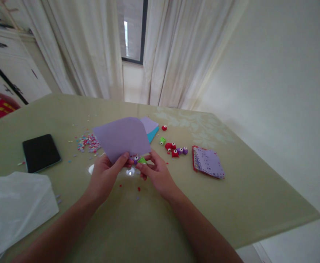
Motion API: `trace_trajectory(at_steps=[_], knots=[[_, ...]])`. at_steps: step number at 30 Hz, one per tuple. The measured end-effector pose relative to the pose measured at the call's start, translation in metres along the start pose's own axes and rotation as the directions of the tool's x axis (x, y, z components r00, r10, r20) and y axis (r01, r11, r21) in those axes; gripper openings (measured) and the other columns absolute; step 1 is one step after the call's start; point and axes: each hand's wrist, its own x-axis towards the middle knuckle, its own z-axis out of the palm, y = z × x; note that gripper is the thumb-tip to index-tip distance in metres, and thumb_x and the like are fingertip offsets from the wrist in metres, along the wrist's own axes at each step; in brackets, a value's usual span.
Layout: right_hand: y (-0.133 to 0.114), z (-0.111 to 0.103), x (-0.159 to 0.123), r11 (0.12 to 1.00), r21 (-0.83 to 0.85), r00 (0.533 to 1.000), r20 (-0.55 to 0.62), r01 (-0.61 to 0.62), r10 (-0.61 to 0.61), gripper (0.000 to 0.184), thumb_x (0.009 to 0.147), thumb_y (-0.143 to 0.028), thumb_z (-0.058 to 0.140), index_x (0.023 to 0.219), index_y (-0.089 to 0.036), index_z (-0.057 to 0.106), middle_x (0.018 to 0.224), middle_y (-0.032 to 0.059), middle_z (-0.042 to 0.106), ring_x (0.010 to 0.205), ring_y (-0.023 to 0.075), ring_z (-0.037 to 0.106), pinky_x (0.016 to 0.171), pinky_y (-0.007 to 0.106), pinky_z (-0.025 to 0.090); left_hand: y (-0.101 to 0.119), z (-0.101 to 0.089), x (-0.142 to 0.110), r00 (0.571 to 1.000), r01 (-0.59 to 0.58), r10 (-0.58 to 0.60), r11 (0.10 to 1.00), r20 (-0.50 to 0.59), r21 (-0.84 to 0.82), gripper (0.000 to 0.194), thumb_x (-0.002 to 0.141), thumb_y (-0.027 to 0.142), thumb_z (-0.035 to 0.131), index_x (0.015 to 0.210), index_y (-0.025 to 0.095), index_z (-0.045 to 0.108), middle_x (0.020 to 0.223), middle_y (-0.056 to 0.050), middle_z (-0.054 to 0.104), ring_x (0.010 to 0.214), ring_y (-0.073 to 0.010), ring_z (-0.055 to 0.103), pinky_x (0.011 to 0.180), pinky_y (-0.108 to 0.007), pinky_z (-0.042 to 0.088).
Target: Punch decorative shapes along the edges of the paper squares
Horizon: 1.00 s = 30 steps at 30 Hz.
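A plain purple sheet of paper (pixel 123 138) is pinched at its lower edge by my left hand (pixel 105 173), the thumb lying over the front. My right hand (pixel 158 173) is closed on a small green googly-eyed piece (pixel 142 160) at the sheet's lower right. Between the two hands, against the paper's bottom edge, sits a purple googly-eyed piece (pixel 136 159); fingers partly hide how it is held. Beyond my right hand lie several similar pieces, among them a red one (pixel 175 153), a green one (pixel 162 141) and a purple one (pixel 185 150).
Coloured confetti (pixel 90 143) is heaped left of the paper. A black tablet (pixel 41 153) and a white cloth-like sheet (pixel 20 213) lie at left. To the right is a stack of perforated purple cards (pixel 209 163). Behind my paper are blue and lilac sheets (pixel 149 126).
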Motion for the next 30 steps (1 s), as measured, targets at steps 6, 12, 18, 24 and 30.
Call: trace_trajectory(at_steps=[6,12,18,24,30], knots=[[-0.005,0.002,0.000,0.999,0.049,0.995,-0.095,0.006,-0.001,0.066,0.058,-0.030,0.106,0.113,-0.024,0.071,0.099,-0.0021,0.069,0.074,0.0125,0.067,0.067,0.025,0.054,0.011,0.004,-0.005,1.000,0.019,-0.020,0.991,0.004,0.129,0.035,0.073,0.054,0.091,0.080,0.021,0.082,0.079,-0.006,0.085,0.068,-0.0257,0.077,0.063,-0.032,0.060],[-0.008,0.003,-0.002,0.998,0.055,1.000,0.000,-0.010,0.010,0.059,0.062,-0.040,0.105,0.109,-0.023,0.073,0.093,0.0019,0.079,0.078,0.0200,0.073,0.074,0.034,0.058,0.014,0.006,-0.009,0.998,0.017,-0.026,0.985,0.049,0.174,0.038,0.072,0.055,0.090,0.082,0.020,0.082,0.081,-0.008,0.085,0.069,-0.0275,0.078,0.060,-0.033,0.058],[-0.009,0.003,-0.003,1.000,-0.019,1.000,-0.022,0.016,-0.017,0.056,0.060,-0.040,0.106,0.101,-0.024,0.071,0.089,0.0009,0.076,0.071,0.0176,0.068,0.066,0.030,0.053,0.017,0.007,-0.007,1.000,0.005,-0.006,0.984,0.005,0.178,0.035,0.072,0.053,0.089,0.079,0.020,0.082,0.080,-0.007,0.086,0.069,-0.0258,0.077,0.064,-0.032,0.059],[-0.008,0.001,-0.002,1.000,-0.024,1.000,-0.002,-0.004,0.004,0.062,0.059,-0.041,0.106,0.107,-0.024,0.069,0.089,0.0004,0.075,0.076,0.0189,0.070,0.069,0.030,0.055,0.017,0.007,-0.009,1.000,0.013,-0.016,0.982,0.010,0.186,0.035,0.072,0.054,0.088,0.081,0.020,0.081,0.081,-0.007,0.086,0.069,-0.0264,0.077,0.060,-0.031,0.057],[-0.008,0.001,-0.003,0.998,-0.051,0.999,-0.021,0.030,-0.031,0.053,0.062,-0.037,0.105,0.100,-0.024,0.071,0.094,0.0020,0.075,0.075,0.0184,0.068,0.064,0.029,0.052,0.018,0.007,-0.009,1.000,-0.002,0.002,0.984,0.002,0.178,0.034,0.072,0.054,0.089,0.080,0.021,0.082,0.081,-0.006,0.085,0.069,-0.0268,0.077,0.061,-0.032,0.058]])
